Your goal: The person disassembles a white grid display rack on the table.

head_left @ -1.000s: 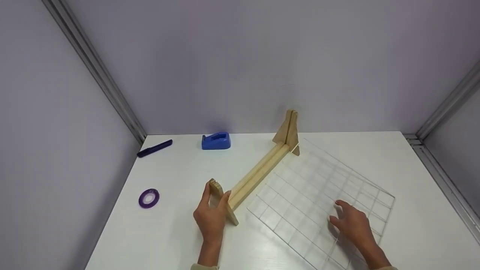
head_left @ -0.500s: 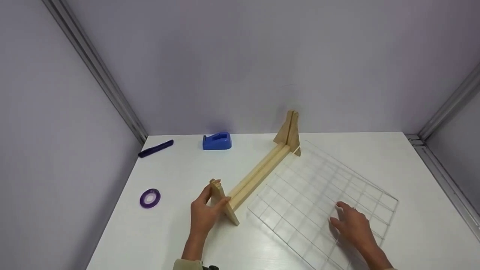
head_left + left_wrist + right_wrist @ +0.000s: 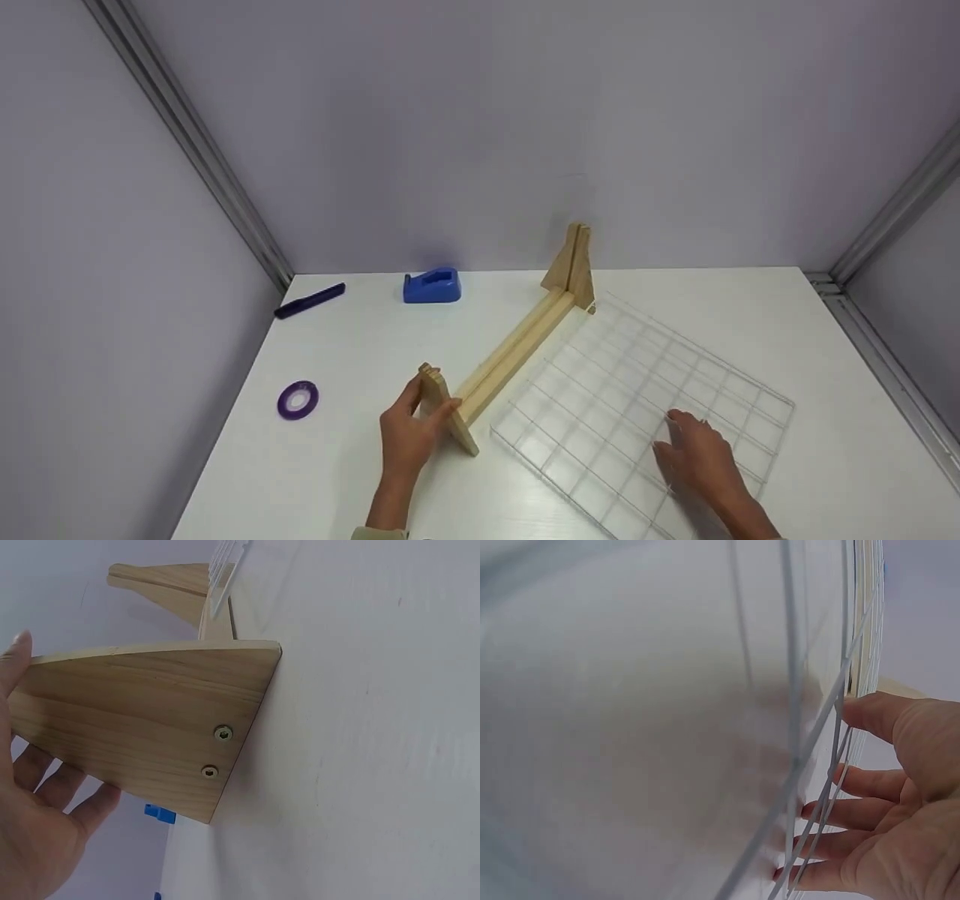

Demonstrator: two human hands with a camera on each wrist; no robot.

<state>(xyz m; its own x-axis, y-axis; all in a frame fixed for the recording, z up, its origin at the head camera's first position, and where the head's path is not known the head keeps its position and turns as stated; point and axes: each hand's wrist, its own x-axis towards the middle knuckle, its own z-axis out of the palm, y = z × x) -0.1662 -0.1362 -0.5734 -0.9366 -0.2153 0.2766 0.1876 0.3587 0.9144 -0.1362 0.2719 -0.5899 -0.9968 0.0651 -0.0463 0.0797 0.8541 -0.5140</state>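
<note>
My left hand grips the near end piece of a wooden stand, thumb on one side and fingers on the other. Two bolts show in the outer face of that end piece in the left wrist view. The stand has a long grooved bar and a second grooved upright at its far end. Beside the stand, a white wire grid panel lies slanted close over the table. My right hand holds the panel, thumb and curled fingers at its wires in the right wrist view.
A blue tape dispenser stands near the back edge of the white table. A dark blue pen-like stick lies at the back left, and a purple tape roll in front of it. Walls enclose the table.
My left wrist has swung left and its fingers have shifted on the stand's end piece. The far side of the wire grid has come down slightly toward the table. My right hand stays at the panel.
</note>
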